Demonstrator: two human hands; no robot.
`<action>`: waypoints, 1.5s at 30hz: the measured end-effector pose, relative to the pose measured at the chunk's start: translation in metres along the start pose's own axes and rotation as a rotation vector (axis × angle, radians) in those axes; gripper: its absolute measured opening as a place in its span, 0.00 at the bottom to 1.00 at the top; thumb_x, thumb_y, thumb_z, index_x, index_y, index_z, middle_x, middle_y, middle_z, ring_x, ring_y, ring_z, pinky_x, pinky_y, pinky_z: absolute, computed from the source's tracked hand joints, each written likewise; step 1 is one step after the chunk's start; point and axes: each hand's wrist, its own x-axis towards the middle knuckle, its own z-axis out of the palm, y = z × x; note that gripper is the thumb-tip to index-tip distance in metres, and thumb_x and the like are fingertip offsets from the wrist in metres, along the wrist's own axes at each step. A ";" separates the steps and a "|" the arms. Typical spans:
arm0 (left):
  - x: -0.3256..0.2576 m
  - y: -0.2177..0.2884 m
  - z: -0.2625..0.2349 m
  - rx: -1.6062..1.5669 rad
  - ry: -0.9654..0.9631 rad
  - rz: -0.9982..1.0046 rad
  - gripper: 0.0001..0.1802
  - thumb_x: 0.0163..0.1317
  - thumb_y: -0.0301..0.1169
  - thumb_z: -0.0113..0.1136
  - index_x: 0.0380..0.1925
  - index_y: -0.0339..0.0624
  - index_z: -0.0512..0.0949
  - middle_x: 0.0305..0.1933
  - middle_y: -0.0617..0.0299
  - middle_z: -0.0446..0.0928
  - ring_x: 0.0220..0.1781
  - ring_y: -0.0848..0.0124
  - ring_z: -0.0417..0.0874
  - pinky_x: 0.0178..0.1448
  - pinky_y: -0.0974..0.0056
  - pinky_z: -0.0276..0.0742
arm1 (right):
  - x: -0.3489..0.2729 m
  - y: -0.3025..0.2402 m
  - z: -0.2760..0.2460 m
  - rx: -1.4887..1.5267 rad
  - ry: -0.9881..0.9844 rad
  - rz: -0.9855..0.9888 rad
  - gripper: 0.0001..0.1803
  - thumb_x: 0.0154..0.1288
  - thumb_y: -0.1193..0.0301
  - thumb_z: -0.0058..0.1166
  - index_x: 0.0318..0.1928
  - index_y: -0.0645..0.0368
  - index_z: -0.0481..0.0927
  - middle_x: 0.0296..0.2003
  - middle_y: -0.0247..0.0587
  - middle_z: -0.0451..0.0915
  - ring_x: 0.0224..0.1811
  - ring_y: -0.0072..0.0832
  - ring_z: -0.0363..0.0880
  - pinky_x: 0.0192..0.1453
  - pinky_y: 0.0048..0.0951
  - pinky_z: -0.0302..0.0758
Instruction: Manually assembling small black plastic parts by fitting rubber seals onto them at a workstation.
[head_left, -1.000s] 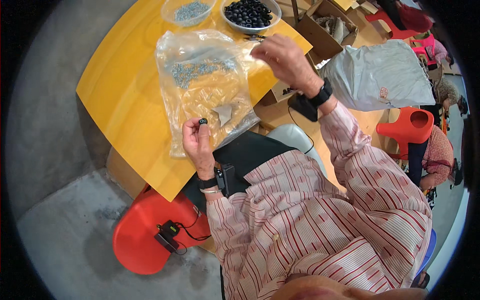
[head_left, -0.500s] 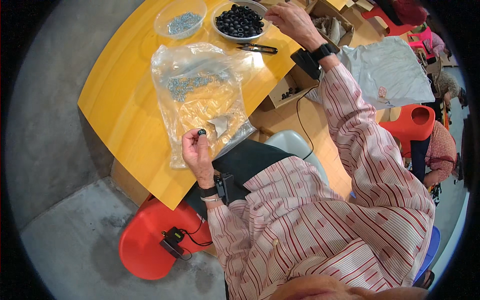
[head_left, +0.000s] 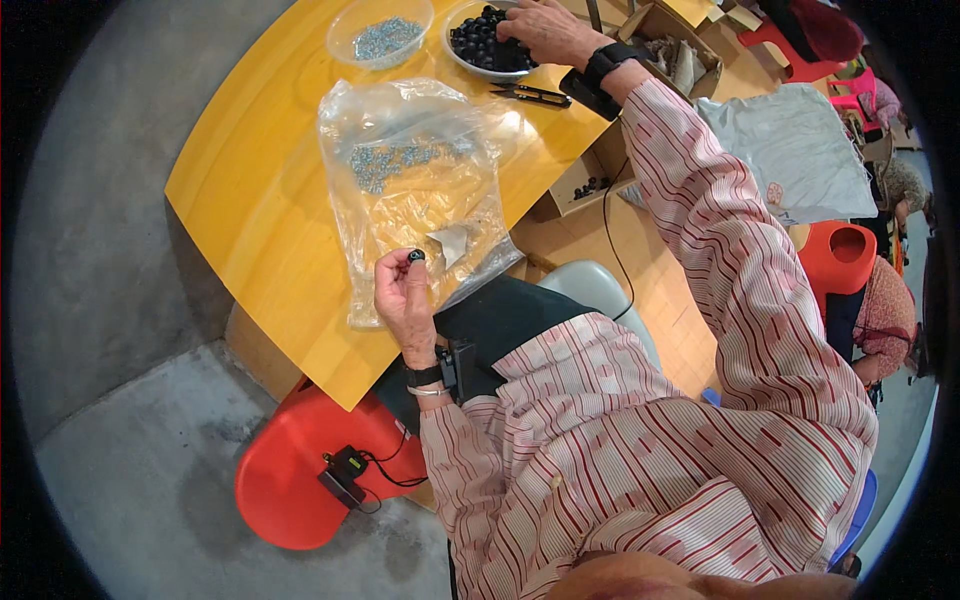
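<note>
Between the thumb and fingers of my left hand is a small round black part, pinched above the near end of a clear plastic bag. Small silvery metal pieces lie on that bag. My right hand reaches over the right rim of a white bowl full of small black round parts. Its fingertips dip among the parts; whether they grip one is hidden. Left of that bowl stands a clear tub of silvery metal pieces.
Black thread snips lie just below the bowl on the yellow table. Open cardboard boxes and a white sack are to the right. A red stool stands at lower left. Other people sit at far right.
My right hand has moved left from the bowl's edge, into the black parts. The left hand keeps its pinch on the black part. The whole view has shifted slightly.
</note>
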 end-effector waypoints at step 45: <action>-0.033 0.071 0.014 -0.420 -0.137 0.136 0.10 0.60 0.22 0.58 0.39 0.36 0.70 0.41 0.60 0.75 0.42 0.75 0.76 0.51 0.71 0.70 | -0.067 -0.200 -0.092 1.713 -0.099 -0.038 0.07 0.66 0.72 0.51 0.42 0.62 0.76 0.38 0.30 0.73 0.44 0.17 0.71 0.51 0.19 0.68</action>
